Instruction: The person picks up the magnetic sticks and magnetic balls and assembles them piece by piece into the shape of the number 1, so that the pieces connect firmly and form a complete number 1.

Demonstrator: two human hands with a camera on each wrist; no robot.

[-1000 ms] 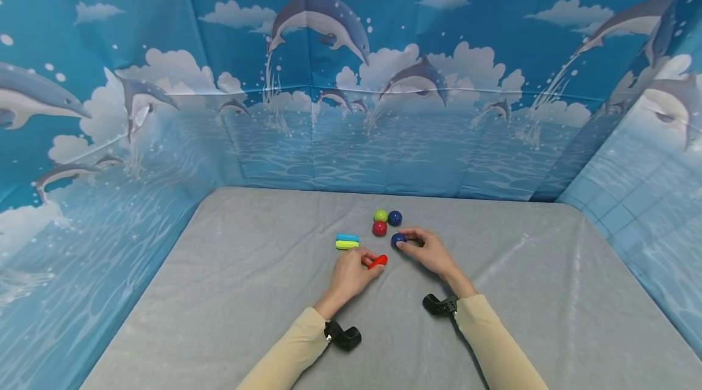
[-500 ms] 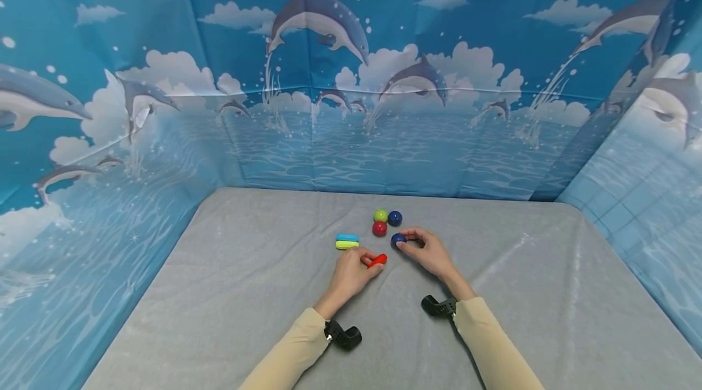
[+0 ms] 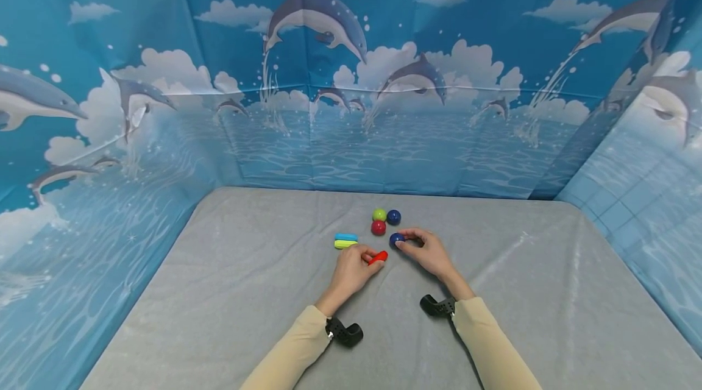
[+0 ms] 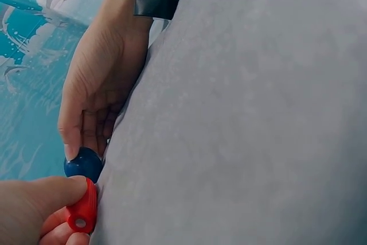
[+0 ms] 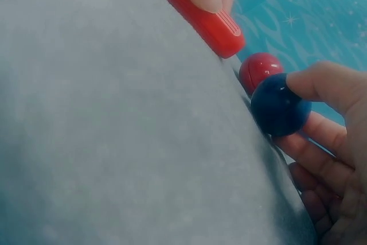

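In the head view my left hand [image 3: 351, 270] pinches a small red oblong plastic piece [image 3: 378, 257] between thumb and fingers. A round hole shows in one end of the red piece [image 4: 81, 221] in the left wrist view. My right hand [image 3: 430, 252] holds a glossy dark blue ball [image 5: 281, 105], thumb on one side and fingers on the other, low at the cloth. Just beyond that ball lie a red ball [image 3: 378, 228], a green ball [image 3: 379, 214] and a second dark blue ball [image 3: 393, 217], close together. The red ball has a seam.
A blue oblong piece [image 3: 346, 236] and a yellow one [image 3: 345, 244] lie side by side beyond my left hand. Grey cloth [image 3: 247, 292] covers the table. A dolphin-print curtain [image 3: 351, 134] hangs along the back and sides.
The red piece in my left hand has shifted very slightly away from me. My right hand and the blue ball keep nearly the same place. The head view has shifted a little.
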